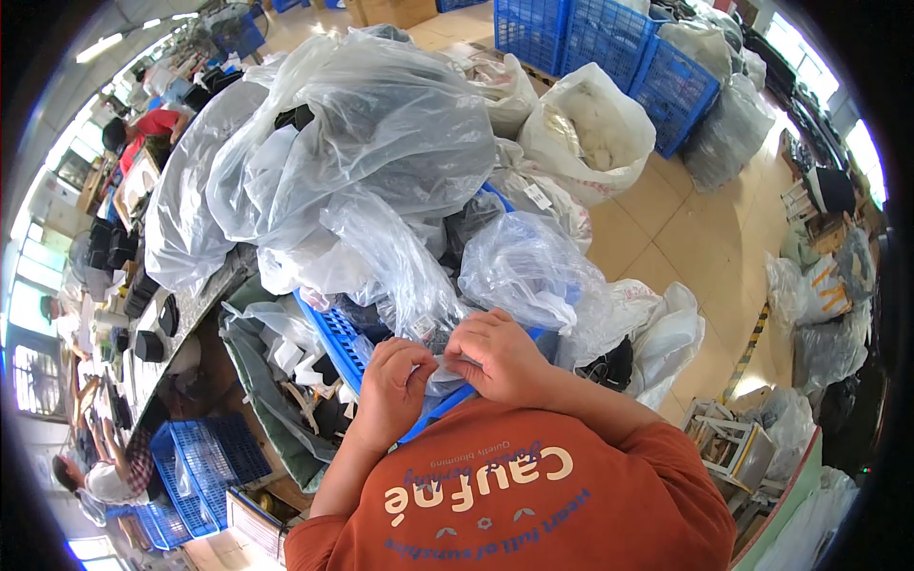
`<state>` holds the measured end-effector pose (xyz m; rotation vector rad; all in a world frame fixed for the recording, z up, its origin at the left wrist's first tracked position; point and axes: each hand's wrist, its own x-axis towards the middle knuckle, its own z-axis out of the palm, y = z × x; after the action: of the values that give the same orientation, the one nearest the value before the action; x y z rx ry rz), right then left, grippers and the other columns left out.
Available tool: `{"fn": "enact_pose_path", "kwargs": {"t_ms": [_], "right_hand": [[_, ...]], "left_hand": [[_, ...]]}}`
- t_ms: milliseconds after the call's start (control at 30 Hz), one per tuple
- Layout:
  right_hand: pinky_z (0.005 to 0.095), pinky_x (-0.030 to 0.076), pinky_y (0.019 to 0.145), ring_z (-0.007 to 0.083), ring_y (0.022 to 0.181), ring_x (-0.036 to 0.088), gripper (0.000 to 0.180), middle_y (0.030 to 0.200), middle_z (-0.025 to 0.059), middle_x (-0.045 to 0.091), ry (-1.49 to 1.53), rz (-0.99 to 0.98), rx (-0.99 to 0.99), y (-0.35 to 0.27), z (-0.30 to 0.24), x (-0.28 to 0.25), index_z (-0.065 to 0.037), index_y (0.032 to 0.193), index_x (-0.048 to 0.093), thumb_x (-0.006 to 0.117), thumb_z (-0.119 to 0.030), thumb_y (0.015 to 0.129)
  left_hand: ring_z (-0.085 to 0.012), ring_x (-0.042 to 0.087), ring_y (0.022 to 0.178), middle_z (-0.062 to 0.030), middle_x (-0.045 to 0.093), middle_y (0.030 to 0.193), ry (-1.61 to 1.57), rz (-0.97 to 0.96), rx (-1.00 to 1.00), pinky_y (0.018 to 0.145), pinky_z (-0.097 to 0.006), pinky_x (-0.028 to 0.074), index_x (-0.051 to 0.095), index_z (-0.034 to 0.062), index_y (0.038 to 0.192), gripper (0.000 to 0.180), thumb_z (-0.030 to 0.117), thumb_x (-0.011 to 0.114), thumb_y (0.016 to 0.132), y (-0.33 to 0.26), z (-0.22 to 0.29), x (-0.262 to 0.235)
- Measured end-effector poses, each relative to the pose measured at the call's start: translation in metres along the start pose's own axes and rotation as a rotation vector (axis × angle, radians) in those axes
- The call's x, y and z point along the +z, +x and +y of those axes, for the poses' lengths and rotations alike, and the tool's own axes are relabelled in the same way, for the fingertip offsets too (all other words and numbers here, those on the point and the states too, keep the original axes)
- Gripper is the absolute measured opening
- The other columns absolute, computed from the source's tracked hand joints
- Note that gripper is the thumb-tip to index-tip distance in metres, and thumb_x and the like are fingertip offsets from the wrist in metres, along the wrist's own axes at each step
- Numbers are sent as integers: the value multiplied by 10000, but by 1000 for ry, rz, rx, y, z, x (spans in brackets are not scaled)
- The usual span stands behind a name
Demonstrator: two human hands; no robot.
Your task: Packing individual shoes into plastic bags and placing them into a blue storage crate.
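At the bottom centre of the frame, a person in a rust-coloured printed shirt (571, 495) bends both forearms inward. The left hand (390, 383) has its fingers curled in, thumb against fingertips, closed on clear plastic film (443, 378). The right hand (495, 357), just beside it, pinches the same film with bent fingers and thumb. The film lies between the hands at the centre, over the near edge of a blue basket (335, 335).

Directly above the hands, a long, crumpled clear bag (395, 257) slopes down toward them; right of it sits a rounded clear plastic bundle (528, 266). At centre left, a dark green sack (249, 366) holds pale scraps.

Farther up, a bulging translucent bag (381, 124) covers much of the upper centre. An open white sack (624, 119) stands to its right, with blue crates (590, 48) beyond. Near the upper left edge is a co-worker in red (157, 124).
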<state>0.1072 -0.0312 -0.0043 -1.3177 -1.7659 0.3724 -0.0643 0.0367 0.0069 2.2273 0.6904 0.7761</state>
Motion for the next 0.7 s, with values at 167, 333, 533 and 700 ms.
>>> {"fn": "enact_pose_path", "kwargs": {"t_ms": [167,333,533,700], "right_hand": [[358,359,689,234,761,523,102,743,27,540,-31,-8,-10,-4,5,6,-86,748,529,622,-108,712],[371,379,685,267,756,517,97,738,63,533,26,-39,7,-4,3,0,-66,740,524,615,-86,714],[365,411,632,304,727,502,111,740,115,518,148,-14,101,-12,11,1,-11,739,507,616,-16,718],[354,411,617,288,712,503,100,725,110,513,164,0,118,-14,9,-4,-13,745,520,617,-19,725]], "left_hand": [[-277,549,736,-108,573,764,-2,-26,5,670,-337,427,547,18,765,115,-24,626,691,-1,5,3],[-275,551,734,-106,574,763,-92,-45,-52,664,-339,423,553,20,766,133,-24,643,679,-1,9,0],[-269,560,727,-96,585,761,-3,6,-52,670,-331,431,568,24,764,127,-17,656,683,-5,2,0],[-267,561,715,-100,587,744,-118,-60,-54,659,-329,445,561,16,756,118,-23,651,690,-1,1,-1]]}}
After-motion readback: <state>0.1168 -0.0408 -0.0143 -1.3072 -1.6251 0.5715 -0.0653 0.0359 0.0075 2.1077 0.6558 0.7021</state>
